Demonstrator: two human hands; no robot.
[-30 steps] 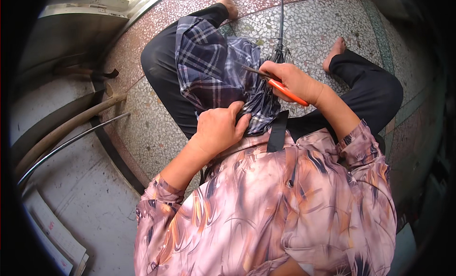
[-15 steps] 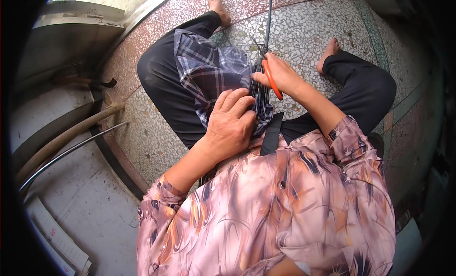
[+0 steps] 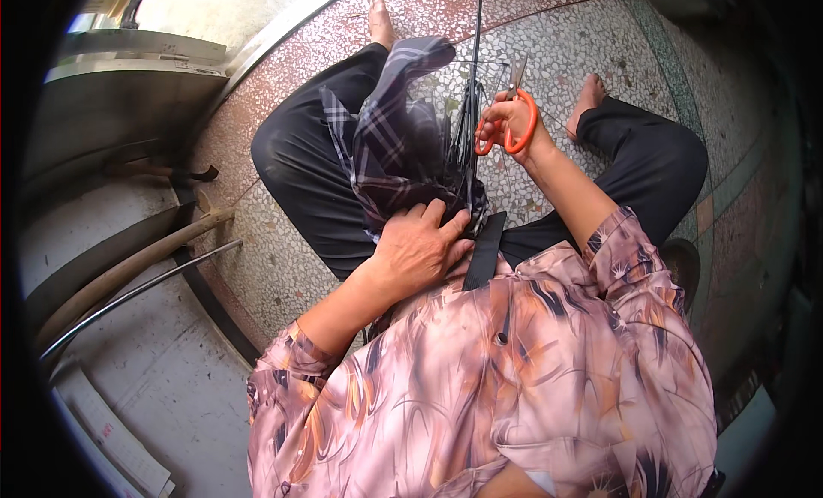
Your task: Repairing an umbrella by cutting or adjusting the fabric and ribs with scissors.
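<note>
My right hand holds a pair of scissors by the orange handles, blades pointing away from me and a little apart. The hand is just right of a bundle of thin black strands that stretches away between my legs. My left hand lies low in my lap, with fingers bent over the near end of the strands. Its fingertips press there, partly hidden by the cloth. A dark plaid cloth is draped over my left thigh, beneath and beside the bundle.
A black strap lies across my waist. Speckled stone floor spreads around my bare feet. At the left are a wooden pole, a metal rod, a hooked tool and papers on a grey surface.
My right hand has drawn away from the bundle to the right, turning the scissors so the blades show. My left hand has slid slightly toward me. The cloth's far part has risen and shifted.
</note>
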